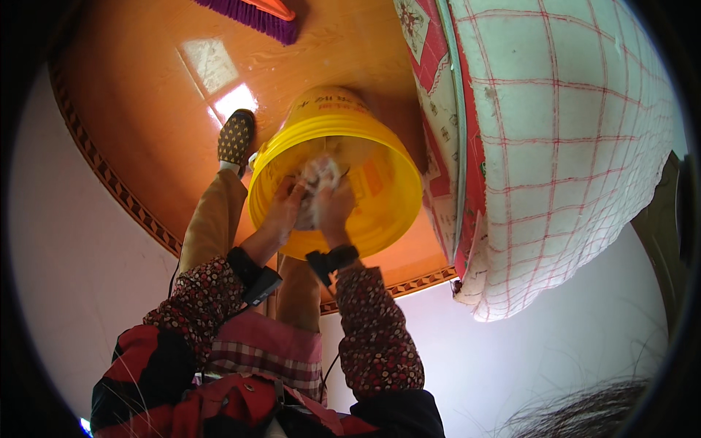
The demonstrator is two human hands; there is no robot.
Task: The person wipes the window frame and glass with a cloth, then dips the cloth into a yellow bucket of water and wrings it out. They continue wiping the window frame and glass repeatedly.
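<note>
A yellow plastic bucket (402,169) opens toward me, with writing on its outer wall. Both my hands reach into its mouth. Between them is a crumpled greyish-white cloth (320,168), blurred and partly hidden by my fingers. My left hand (286,205) grips the cloth from the left side. On the right, my right hand (335,205) is closed on it too and looks more blurred. The bottom of the bucket is too blurred to make out.
A bed or padded seat with a white, red-checked cover (547,126) rises close on the right. Purple broom bristles (257,19) lie at the top on the glossy orange-brown floor (137,109). My patterned shoe (236,137) stands left of the bucket.
</note>
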